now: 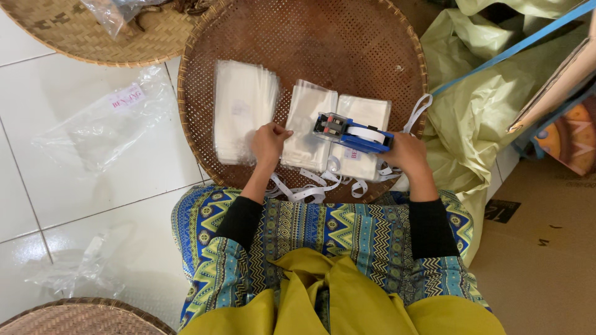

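Observation:
My right hand (408, 155) grips a blue label gun (351, 132) loaded with a white roll, its head resting over a stack of small clear plastic bags (360, 111). My left hand (269, 142) pinches the left edge of the middle stack of clear bags (307, 124). A third, taller stack of clear bags (242, 108) lies to the left. All three stacks sit on a round brown woven tray (310, 37). A curled white backing strip (310, 186) trails over the tray's near rim onto my lap.
A second woven tray (81, 37) with a plastic bag lies at the top left, a third tray (74, 316) at the bottom left. Empty clear bags (99, 124) lie on the white tiled floor. Yellow-green plastic sheeting (472, 105) and cardboard (546, 248) fill the right.

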